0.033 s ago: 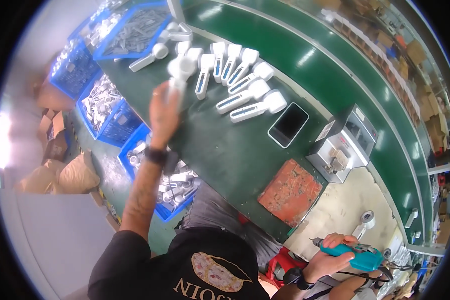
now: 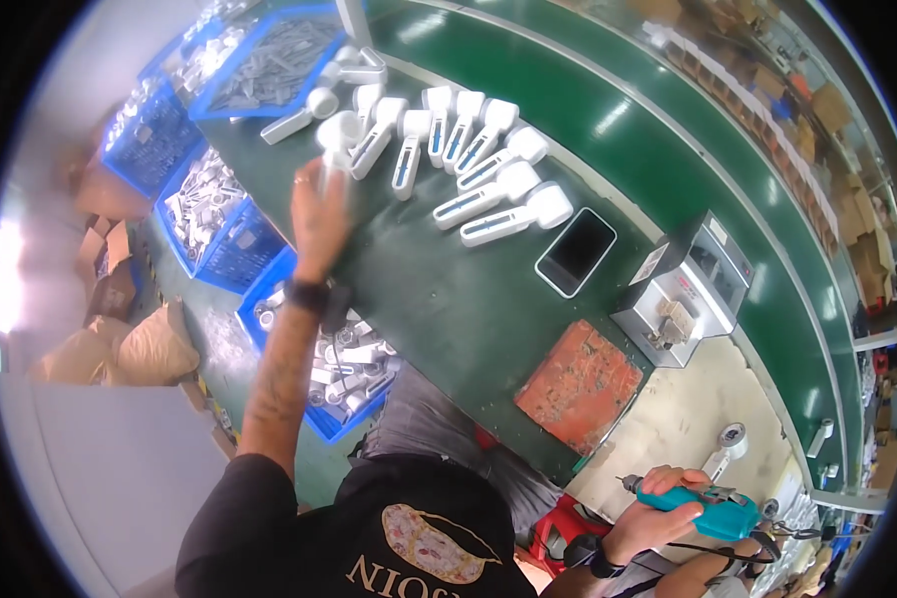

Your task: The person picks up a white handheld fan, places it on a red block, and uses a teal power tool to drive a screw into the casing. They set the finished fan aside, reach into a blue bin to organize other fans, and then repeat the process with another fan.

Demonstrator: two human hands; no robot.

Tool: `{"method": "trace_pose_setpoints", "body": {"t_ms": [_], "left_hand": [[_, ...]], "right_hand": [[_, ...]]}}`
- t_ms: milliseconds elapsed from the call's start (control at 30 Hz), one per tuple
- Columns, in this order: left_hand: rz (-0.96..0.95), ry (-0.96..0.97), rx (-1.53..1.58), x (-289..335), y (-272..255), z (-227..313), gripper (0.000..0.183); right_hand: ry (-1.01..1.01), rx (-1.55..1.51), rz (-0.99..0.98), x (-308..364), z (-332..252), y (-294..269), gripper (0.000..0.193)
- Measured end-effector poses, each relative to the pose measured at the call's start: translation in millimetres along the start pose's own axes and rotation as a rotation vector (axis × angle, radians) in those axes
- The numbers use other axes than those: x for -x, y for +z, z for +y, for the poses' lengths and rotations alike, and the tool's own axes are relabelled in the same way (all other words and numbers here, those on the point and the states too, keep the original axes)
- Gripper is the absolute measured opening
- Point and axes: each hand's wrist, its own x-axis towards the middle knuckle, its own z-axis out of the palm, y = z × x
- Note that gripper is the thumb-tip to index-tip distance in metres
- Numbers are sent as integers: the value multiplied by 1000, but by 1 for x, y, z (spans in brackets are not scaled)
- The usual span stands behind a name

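My left hand (image 2: 319, 214) is closed round the handle of a white round-headed device (image 2: 340, 132), over the far left of the green table. Motion blurs its fingers and the device. Just right of it, a fanned row of similar white devices (image 2: 447, 206) lies on the table, several with a blue strip along the handle. At the lower right, my right hand (image 2: 658, 518) grips a teal electric screwdriver (image 2: 716, 511), its bit pointing left. Beyond that hand lies another white round-headed piece (image 2: 733, 439).
A phone (image 2: 576, 251), a scuffed red block (image 2: 580, 387) and a grey machine (image 2: 683, 289) sit on the right half. Blue crates (image 2: 254, 244) of white and grey parts stand along the left. A green conveyor (image 2: 608, 90) runs behind the table.
My left hand has shifted slightly left with the white device, uncovering more of a device in the row beside it. My right hand and the screwdriver have hardly moved.
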Motion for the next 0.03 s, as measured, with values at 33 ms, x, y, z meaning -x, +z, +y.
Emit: {"method": "trace_pose_setpoints", "body": {"t_ms": [33], "left_hand": [[0, -23, -68, -20, -3, -25, 44]], "right_hand": [[24, 52, -5, 3, 3, 2, 62]]}}
